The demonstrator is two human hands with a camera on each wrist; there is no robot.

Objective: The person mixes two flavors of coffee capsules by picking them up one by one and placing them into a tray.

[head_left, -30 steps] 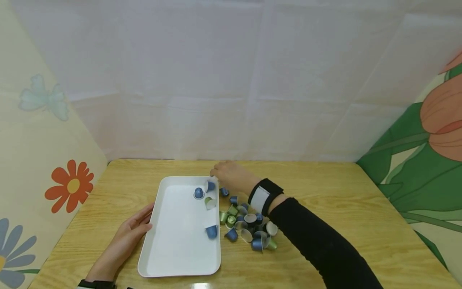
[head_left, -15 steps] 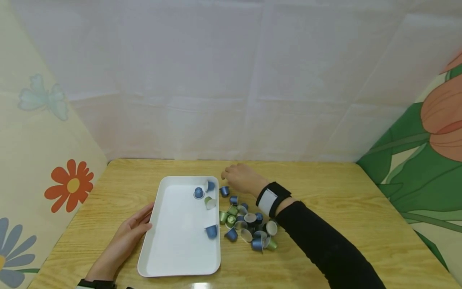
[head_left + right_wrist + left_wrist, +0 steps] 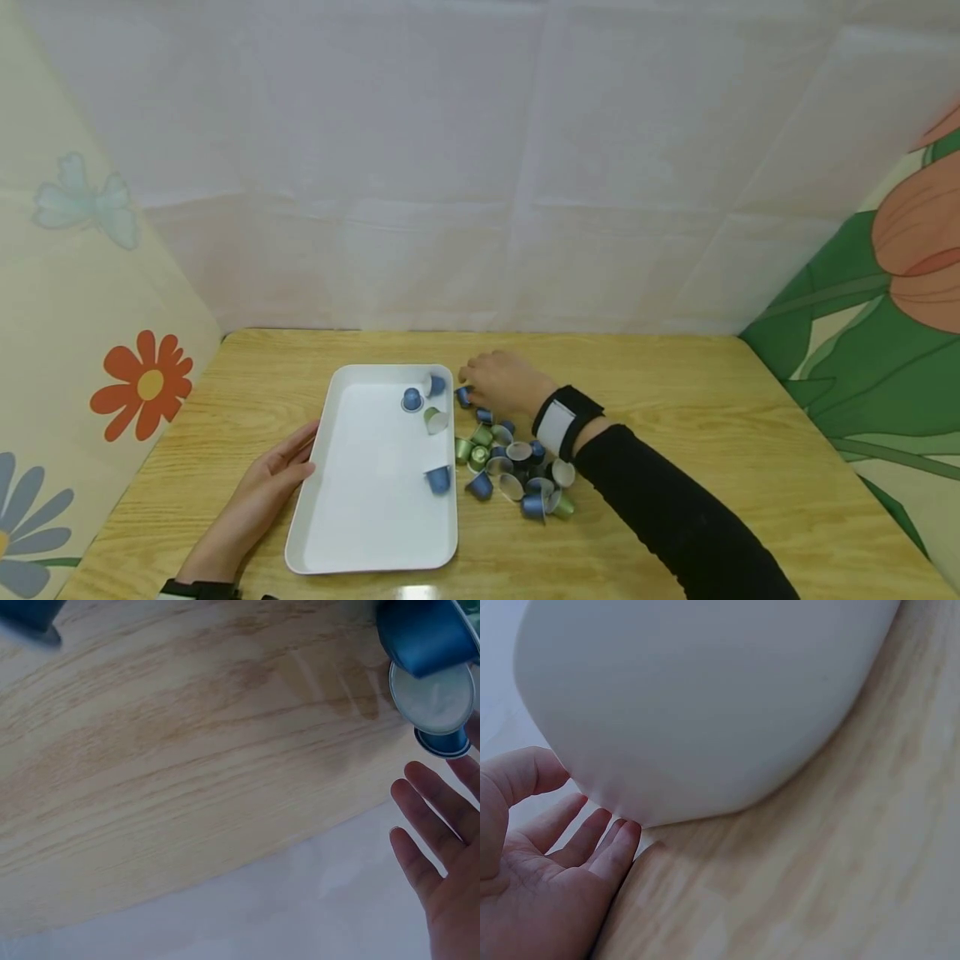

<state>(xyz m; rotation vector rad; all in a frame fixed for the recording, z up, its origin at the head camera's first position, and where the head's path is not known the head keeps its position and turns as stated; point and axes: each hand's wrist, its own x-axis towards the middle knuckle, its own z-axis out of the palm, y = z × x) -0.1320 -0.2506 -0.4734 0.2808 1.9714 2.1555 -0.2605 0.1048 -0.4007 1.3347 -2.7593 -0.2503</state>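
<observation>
The left hand (image 3: 270,487) is resting against the left rim of a white tray (image 3: 375,533), which is lying lower left of centre in the head view. Its fingers are lying fairly straight at the edge, with the thumb touching it too. The right hand (image 3: 506,385) is hovering over the desk (image 3: 750,417) by the tray's upper right corner, its fingertips meeting a blue pod (image 3: 463,397) that is lying just outside the rim. In the right wrist view, fingers are spreading loosely at the lower right, but the frame edge is cutting off the rest, so I cannot tell whether they are gripping the pod.

Inside the tray, four pods are sitting towards the right: two blue ones at the top, a pale green pod (image 3: 435,421) just below, and another blue one lower down. Right of the tray, at lower centre, a pile of pods (image 3: 519,451) is lying, blue and green, several showing pale round lids. A black sleeve (image 3: 667,508) is covering the right arm, and a white sheet (image 3: 480,167) is filling the top of the frame.
</observation>
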